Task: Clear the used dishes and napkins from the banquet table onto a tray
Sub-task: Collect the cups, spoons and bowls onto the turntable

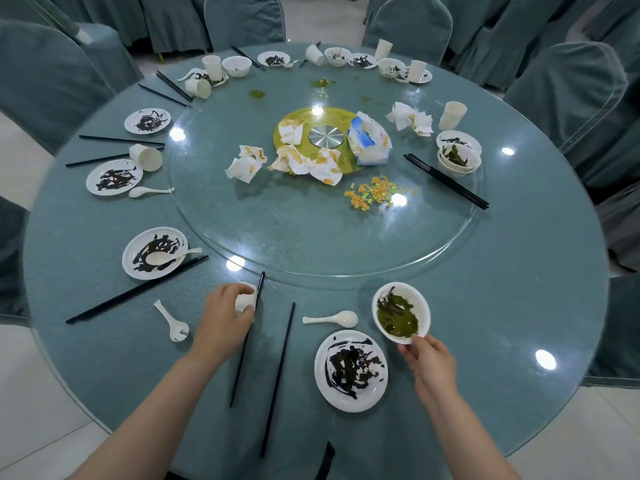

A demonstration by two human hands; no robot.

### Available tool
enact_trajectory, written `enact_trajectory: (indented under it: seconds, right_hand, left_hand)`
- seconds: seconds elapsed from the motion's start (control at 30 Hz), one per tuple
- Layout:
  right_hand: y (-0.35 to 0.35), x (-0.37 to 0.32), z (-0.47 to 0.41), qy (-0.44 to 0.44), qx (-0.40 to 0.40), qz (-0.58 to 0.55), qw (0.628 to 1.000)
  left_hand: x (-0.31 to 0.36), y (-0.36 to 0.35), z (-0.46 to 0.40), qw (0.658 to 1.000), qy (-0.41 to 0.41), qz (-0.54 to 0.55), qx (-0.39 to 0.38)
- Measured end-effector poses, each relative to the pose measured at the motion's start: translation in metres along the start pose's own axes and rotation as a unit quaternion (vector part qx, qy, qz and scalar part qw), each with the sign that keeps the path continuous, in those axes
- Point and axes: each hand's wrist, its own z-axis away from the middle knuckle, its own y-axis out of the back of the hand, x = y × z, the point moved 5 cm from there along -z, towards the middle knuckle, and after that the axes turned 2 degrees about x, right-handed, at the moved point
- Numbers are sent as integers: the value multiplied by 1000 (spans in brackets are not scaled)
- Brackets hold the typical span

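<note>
Overhead glare spots, fisheye-bent edges.

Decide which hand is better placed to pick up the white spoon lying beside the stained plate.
Probably left: the spoon lies between both hands, but the right hand pinches the bowl; the left hand grips only a cup.

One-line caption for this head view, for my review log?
Left hand grips a white cup while right hand pinches the rim of a green-smeared bowl at a littered banquet table.

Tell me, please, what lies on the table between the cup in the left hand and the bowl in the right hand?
In the head view, one black chopstick and a white spoon lie between the cup and the bowl.
</note>
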Motion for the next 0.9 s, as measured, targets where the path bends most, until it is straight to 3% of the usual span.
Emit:
enact_trajectory:
  seconds: [0.13, 0.3, 0.43, 0.53, 0.73, 0.9]
  right_hand:
    - [13, 8, -8, -6, 38, -4, 999]
    - [21, 10, -11, 30, 73, 54, 995]
    - [32, 6, -12, 113, 160, 202, 960]
    - [31, -2, -5, 196, 178, 261, 928]
    - [-7, -11, 28, 361, 58, 339, 867]
    - [-48, 9, 46, 381, -84, 418, 821]
  left_hand:
    - [-22, -2, -3, 997, 54, -54, 10]
    - [-43, -13, -1, 992, 124, -33, -15]
    - [-49, -17, 2, 988, 150, -23, -7]
    - [-53, -18, 4, 987, 163, 8, -3]
    - [-59, -16, 5, 982, 176, 63, 8]
    - [-62, -15, 4, 979, 188, 83, 3]
